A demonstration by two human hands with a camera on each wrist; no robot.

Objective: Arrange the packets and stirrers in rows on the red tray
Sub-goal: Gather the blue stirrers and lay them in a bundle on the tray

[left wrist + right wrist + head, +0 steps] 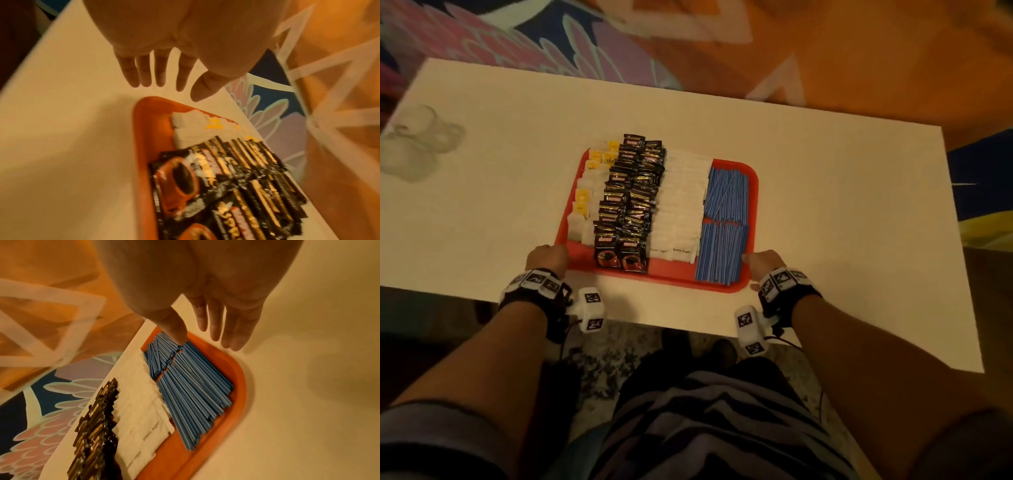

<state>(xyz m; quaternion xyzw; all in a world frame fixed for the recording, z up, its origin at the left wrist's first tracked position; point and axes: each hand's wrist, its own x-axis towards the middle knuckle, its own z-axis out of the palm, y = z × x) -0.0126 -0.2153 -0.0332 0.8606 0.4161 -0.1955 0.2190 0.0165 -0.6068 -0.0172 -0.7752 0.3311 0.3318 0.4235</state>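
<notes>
White table (825, 192); rounded red tray (753, 192)

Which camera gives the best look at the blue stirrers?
The right wrist view: the blue stirrers fill its middle, individual sticks distinct. The head view shows both stacks whole but smaller. The left wrist view misses them, showing only the coffee packets.

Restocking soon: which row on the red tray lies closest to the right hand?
The blue stirrers, the rightmost row beside the right hand; the white sugar packets lie farther left.
</notes>
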